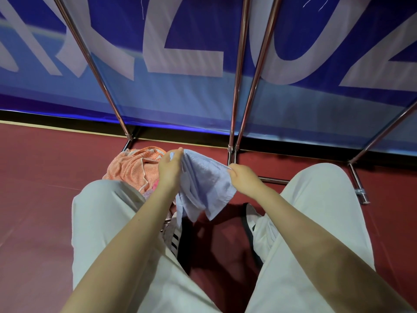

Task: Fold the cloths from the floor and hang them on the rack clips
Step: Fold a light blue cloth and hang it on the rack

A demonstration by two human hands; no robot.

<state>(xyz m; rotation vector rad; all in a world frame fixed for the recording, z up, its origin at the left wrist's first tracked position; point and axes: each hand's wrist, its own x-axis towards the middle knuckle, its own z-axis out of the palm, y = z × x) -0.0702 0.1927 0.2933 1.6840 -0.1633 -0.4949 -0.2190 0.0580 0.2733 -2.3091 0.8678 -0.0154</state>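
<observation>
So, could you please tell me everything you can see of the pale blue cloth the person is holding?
The pale blue cloth looks like soft terry towelling, plain and unpatterned. It is held in the air above the red floor, between the person's knees. The left hand pinches its upper edge, the right hand grips the opposite edge, and the cloth sags in loose folds between them, its lower corners hanging free. It is not yet neatly folded.

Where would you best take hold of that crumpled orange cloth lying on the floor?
Probably at the pale-trimmed edge along the top of the crumpled orange terry cloth, coming down from above and pinching that raised hem. It lies in a heap on the red floor, so its corners are buried, and both hands are busy holding the light blue cloth.
</observation>
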